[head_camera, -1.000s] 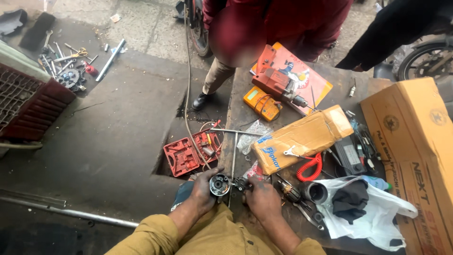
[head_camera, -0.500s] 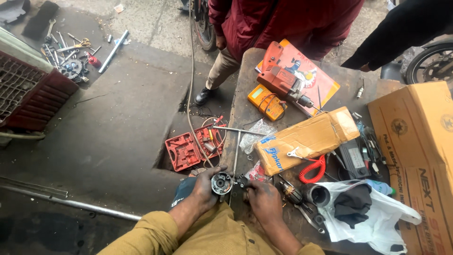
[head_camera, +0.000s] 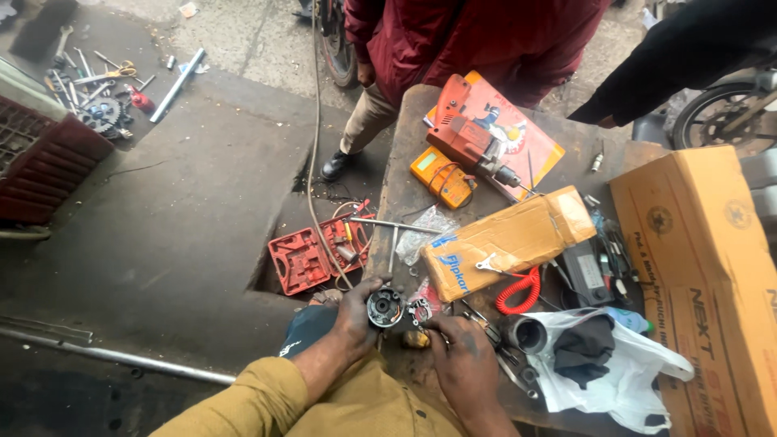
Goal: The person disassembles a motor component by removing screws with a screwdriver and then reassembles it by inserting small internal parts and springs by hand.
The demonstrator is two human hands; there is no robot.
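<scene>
The left hand [head_camera: 356,317] stayed curled around the round metal part [head_camera: 385,307] at the table [head_camera: 405,202] edge; the right hand [head_camera: 461,360] still pinched a small piece beside it. Little changed: fitting work continued.

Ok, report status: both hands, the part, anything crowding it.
Left hand grips round metal part. Right hand at its side, fingers on small bits. Brown parcel, T-handle wrench close.

You are at an outdoor repair shop by the road. A red drill [head_camera: 469,146], a yellow meter [head_camera: 441,178], an open red tool case [head_camera: 320,251] and wrenches [head_camera: 89,77] lie around you.
</scene>
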